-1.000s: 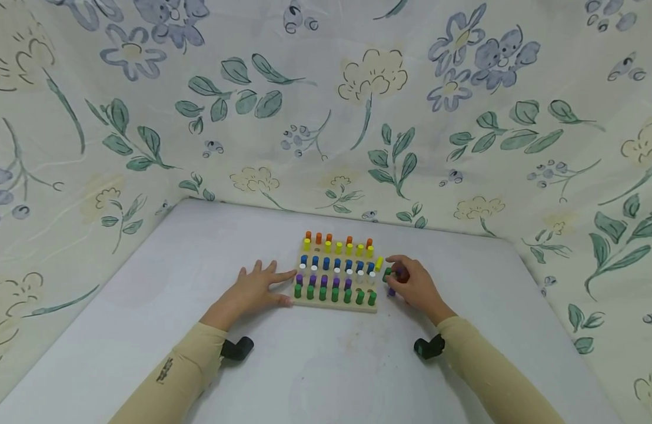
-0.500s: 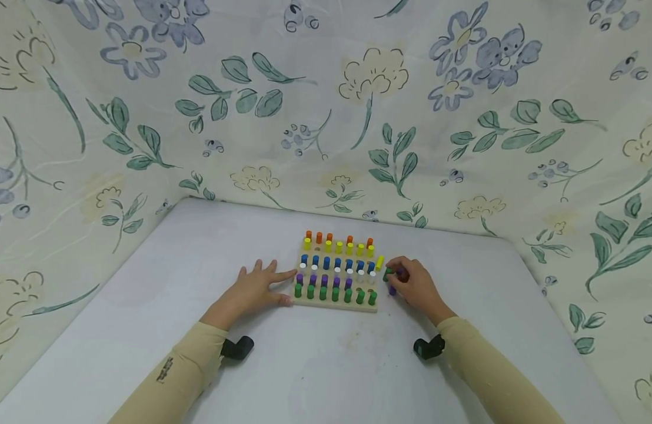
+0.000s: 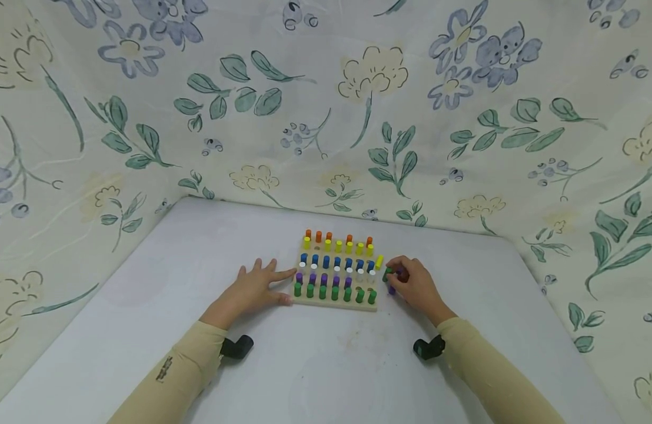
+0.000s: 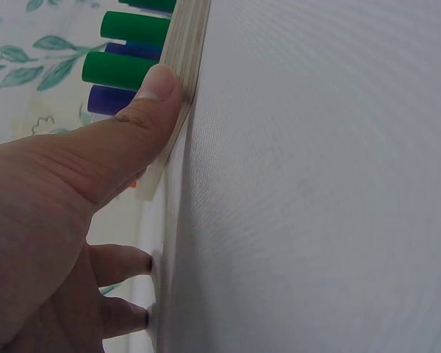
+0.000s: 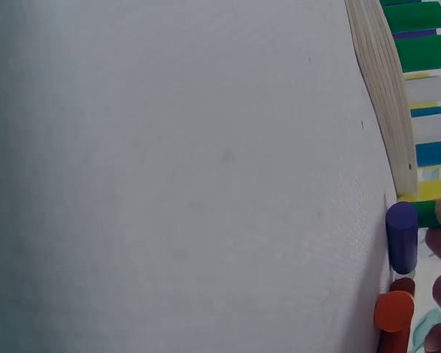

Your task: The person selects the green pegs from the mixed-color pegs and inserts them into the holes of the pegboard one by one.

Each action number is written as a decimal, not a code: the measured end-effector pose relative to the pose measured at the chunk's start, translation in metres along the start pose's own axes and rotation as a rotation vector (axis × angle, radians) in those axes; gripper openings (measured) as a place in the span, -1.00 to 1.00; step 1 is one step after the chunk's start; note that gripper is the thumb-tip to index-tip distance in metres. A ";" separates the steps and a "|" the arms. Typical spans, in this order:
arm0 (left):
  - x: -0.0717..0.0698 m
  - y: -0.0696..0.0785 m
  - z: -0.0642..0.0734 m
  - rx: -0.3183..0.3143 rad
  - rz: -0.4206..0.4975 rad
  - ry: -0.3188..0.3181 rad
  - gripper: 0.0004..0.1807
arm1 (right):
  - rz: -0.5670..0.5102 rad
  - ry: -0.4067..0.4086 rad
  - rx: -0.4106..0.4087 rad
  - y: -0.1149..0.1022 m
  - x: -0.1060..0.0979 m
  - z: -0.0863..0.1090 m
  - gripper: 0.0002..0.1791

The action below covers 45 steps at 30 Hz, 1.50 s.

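Note:
A wooden pegboard (image 3: 333, 305) bears rows of orange, yellow, blue, white, purple and green pegs. My left hand (image 3: 254, 288) is spread at its left side; in the left wrist view the thumb (image 4: 151, 103) presses the board's edge. To the right of the board, my right hand (image 3: 415, 285) pinches a green peg (image 3: 388, 274) by its upper end between thumb and fingers. A loose purple peg (image 5: 403, 239) lies right beside that peg in the right wrist view, with orange pegs (image 5: 394, 312) close under the fingers.
A loose yellow peg (image 3: 379, 262) leans or lies by the board's right edge. The white table (image 3: 336, 371) extends around the board, with a floral cloth (image 3: 326, 118) behind it. Dark devices (image 3: 238, 347) are strapped at both wrists.

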<state>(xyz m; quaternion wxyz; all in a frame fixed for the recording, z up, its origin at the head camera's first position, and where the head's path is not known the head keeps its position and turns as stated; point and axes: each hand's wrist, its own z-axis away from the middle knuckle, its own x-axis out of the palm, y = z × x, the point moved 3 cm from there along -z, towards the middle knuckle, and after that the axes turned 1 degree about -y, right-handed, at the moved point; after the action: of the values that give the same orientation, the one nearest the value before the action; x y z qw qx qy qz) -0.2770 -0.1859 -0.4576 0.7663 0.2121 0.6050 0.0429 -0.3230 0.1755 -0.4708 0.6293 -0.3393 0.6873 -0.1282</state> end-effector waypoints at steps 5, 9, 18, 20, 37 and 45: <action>0.000 0.000 0.000 0.003 -0.002 0.000 -0.14 | 0.005 0.011 -0.005 -0.002 0.000 0.003 -0.75; -0.001 0.001 0.000 0.003 -0.002 0.002 -0.15 | 0.003 0.011 -0.013 -0.004 0.000 0.005 -0.74; -0.002 0.001 0.002 0.010 0.007 0.004 -0.14 | -0.012 0.002 -0.040 -0.008 -0.001 0.008 -0.73; -0.002 0.000 0.002 0.011 0.006 0.005 -0.14 | -0.012 0.002 -0.043 -0.009 -0.001 0.009 -0.73; 0.000 0.000 0.000 0.005 0.006 -0.003 -0.13 | -0.032 0.013 -0.082 -0.017 0.002 0.017 -0.74; 0.000 0.000 0.000 0.003 0.002 0.000 -0.14 | -0.037 0.025 -0.090 -0.019 0.003 0.018 -0.77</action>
<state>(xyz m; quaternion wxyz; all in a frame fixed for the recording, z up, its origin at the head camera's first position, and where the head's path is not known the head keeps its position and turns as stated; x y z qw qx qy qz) -0.2771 -0.1862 -0.4577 0.7661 0.2138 0.6047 0.0425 -0.2995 0.1641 -0.4650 0.6021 -0.3783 0.6939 -0.1132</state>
